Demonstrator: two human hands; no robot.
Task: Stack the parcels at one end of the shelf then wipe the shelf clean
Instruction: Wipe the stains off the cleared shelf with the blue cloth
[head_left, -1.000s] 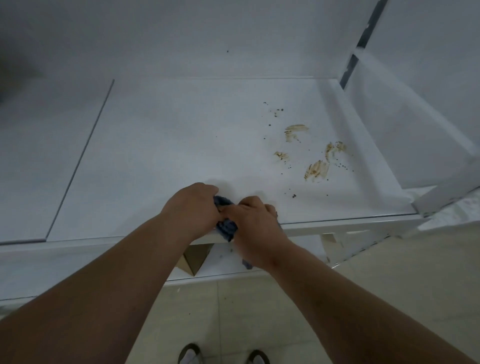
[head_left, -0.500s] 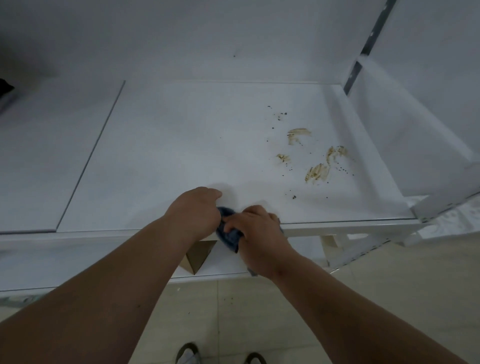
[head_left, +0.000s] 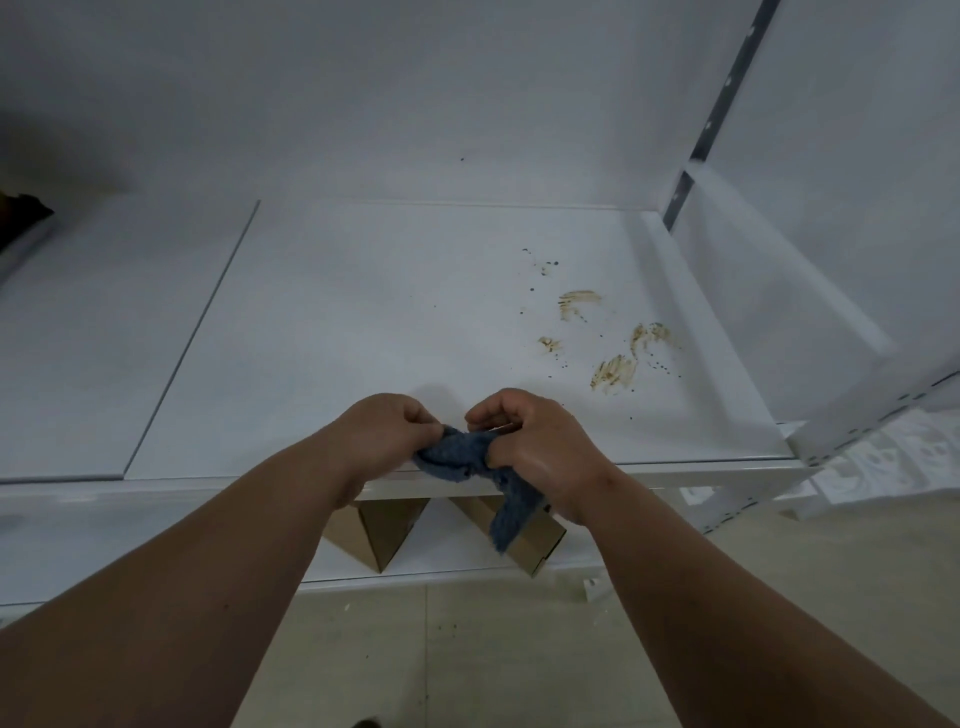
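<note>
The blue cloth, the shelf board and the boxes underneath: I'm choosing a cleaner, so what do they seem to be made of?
Blue cloth: soft, fuzzy fabric, likely microfibre or terry; its nap shows and it hangs limp between the left hand and right hand.
Shelf board: smooth white, faintly glossy, perhaps painted metal or laminate; I cannot tell which.
Boxes: plain brown cardboard, matte, with sharp folded edges.

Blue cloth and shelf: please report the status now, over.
Left hand and right hand both grip the blue cloth at the shelf front edge. Brown stains at right, not yet wiped. Nothing between cloth and stains.
</note>
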